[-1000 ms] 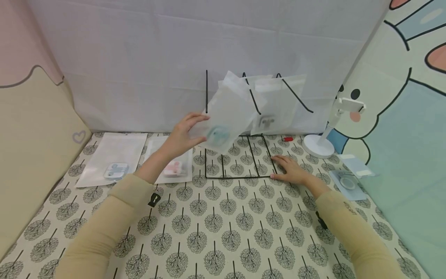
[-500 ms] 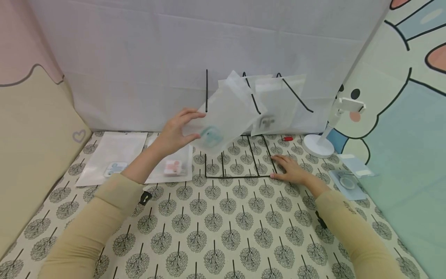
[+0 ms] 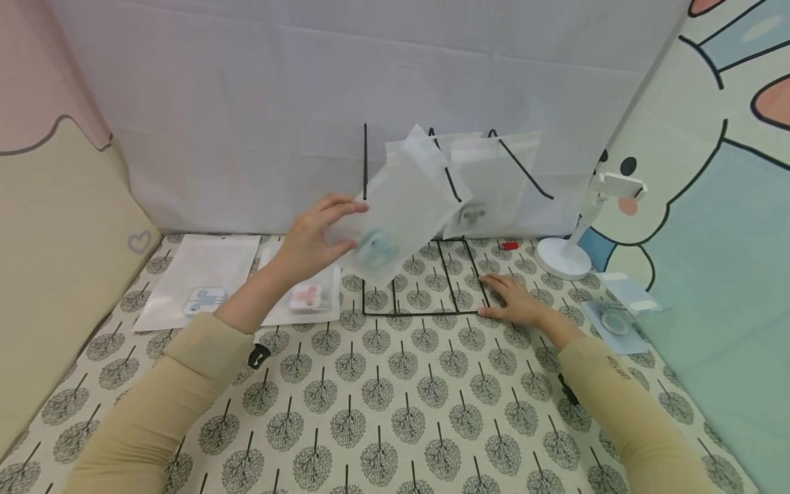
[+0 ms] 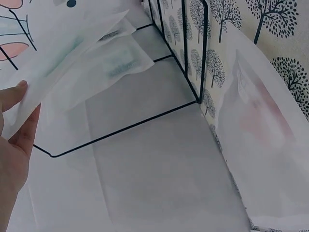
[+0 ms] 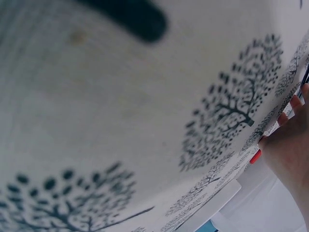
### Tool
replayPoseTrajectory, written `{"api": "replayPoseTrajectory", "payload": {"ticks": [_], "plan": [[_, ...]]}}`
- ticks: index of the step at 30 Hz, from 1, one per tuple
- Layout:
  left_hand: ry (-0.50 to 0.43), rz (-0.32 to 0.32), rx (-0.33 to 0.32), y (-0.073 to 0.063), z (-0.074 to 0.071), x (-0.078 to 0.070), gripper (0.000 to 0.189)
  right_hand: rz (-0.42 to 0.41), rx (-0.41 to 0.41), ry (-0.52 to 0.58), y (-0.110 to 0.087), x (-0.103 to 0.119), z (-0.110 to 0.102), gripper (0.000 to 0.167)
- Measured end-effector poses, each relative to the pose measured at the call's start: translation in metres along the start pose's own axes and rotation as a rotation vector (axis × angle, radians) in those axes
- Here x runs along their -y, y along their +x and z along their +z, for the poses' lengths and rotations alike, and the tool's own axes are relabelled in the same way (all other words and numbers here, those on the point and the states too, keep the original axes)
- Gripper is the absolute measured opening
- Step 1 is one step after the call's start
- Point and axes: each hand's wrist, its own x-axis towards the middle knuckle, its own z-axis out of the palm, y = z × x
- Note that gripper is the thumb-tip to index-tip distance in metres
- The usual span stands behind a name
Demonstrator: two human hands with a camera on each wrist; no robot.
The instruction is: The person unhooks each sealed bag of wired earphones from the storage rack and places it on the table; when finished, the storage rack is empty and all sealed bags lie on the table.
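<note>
Pinching the left edge of a frosted bag (image 3: 410,195), my left hand (image 3: 311,237) has its thumb on one face and fingers on the other; a teal item (image 3: 378,248) shows through the film. The bag slants in the air above the black wire rack (image 3: 426,314), its top corner pointing to one o'clock, where the middle prong (image 3: 453,185) seems to pass through it; the hole itself is hidden. My right hand (image 3: 513,303) lies at three o'clock of the rack, fingers apart, fingertips at the base's side wire; how firmly they press, I cannot tell.

Should I pull toward nine o'clock, the bag's top could crease or tear at the prong, since the film looks thin and sits askew. A hard tug might also drag or tip the light-looking rack across the patterned worktop (image 3: 401,405) unless my right hand braces it. At two o'clock the slanted bag overlaps a hanging bag (image 3: 487,171), so a snag could set that one swinging. If my pinch slackened, the item's weight would probably swing the bag's lower end down.
</note>
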Motion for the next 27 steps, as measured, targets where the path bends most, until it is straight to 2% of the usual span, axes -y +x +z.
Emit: {"api": "replayPoseTrajectory", "payload": {"ticks": [10,20,27], "plan": [[-0.016,0.032,-0.008,-0.003,0.0,-0.006,0.058,0.004,0.003,0.01,-0.001,0.003,0.0,0.081],[-0.025,0.093,-0.026,-0.008,-0.002,-0.011,0.056,-0.005,-0.003,0.009,-0.001,0.002,0.002,0.081],[-0.044,0.094,-0.027,-0.014,-0.004,-0.016,0.056,0.004,0.0,0.011,0.0,0.001,0.002,0.083]]}}
